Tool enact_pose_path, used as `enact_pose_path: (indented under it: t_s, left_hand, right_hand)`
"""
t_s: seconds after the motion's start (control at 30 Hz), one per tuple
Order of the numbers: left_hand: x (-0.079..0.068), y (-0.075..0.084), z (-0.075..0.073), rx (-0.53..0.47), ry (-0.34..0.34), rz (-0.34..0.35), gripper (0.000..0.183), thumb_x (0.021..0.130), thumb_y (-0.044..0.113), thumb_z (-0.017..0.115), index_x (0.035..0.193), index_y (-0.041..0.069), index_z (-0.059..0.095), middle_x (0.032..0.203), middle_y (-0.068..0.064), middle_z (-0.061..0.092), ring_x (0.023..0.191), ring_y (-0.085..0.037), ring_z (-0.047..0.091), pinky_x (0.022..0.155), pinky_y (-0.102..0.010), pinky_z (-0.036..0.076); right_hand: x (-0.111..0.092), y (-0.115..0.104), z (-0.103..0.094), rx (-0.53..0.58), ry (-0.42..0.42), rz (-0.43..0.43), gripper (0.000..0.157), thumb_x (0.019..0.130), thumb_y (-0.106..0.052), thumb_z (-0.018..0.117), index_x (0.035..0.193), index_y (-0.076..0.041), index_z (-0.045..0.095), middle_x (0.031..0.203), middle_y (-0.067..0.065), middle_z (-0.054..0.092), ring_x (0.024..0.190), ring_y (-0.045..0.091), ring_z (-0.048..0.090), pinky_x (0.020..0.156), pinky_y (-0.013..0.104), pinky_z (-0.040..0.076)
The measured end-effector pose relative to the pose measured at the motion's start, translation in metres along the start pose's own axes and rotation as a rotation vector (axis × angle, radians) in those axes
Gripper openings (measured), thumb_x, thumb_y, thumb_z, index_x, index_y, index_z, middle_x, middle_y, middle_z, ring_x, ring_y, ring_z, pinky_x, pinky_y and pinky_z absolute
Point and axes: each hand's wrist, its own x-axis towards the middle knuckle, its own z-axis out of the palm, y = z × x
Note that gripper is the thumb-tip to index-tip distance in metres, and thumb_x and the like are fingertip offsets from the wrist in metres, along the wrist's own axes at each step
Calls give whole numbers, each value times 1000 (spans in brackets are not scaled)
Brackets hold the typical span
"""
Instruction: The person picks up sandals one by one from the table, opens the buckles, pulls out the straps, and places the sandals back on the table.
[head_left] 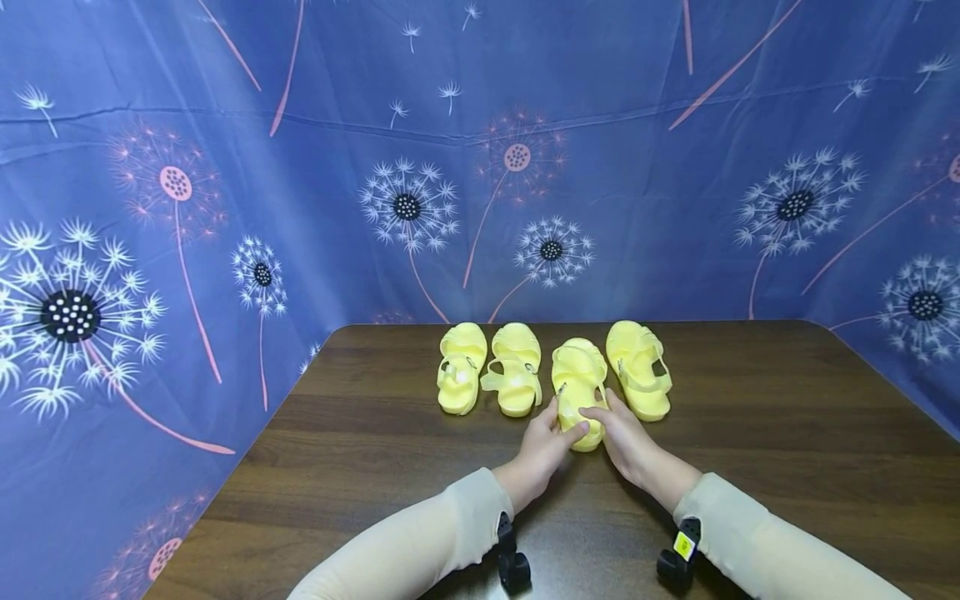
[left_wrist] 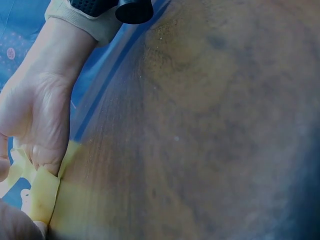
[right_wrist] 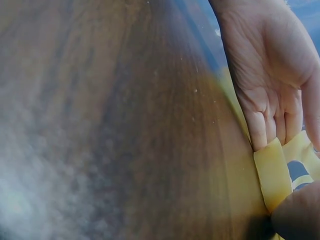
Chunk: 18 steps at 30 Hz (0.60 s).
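Note:
Both hands hold one yellow sandal [head_left: 579, 379] between them, by its heel end, with its toe pointing toward the back of the table. My left hand [head_left: 542, 446] grips the left side, thumb over the insole. From the right, my right hand [head_left: 628, 440] grips the other side, its thumb also on top. Part of the sandal's heel [left_wrist: 45, 192] shows at the lower left of the left wrist view. In the right wrist view, the heel edge [right_wrist: 272, 172] appears beside the fingers. Fingers under the sole are hidden in the head view.
Just right of the held sandal lies another yellow sandal [head_left: 637, 367]. Two more yellow sandals, one [head_left: 461, 367] farther left and one [head_left: 515, 367] nearer, stand side by side on the brown wooden table [head_left: 360, 450]. A blue dandelion-print cloth [head_left: 480, 217] hangs behind the table.

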Motion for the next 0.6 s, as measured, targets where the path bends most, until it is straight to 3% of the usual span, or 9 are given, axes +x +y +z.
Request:
enact_pose_path:
  t_s: [0.6]
  left_hand:
    - [12, 1, 2, 39, 18, -12, 76, 88, 17, 71, 148, -4, 29, 156, -16, 29, 141, -29, 34, 116, -40, 30]
  right_hand:
    - [12, -2, -3, -1, 22, -12, 92, 96, -12, 48, 146, -5, -29, 159, 16, -18, 146, 33, -19, 120, 47, -9]
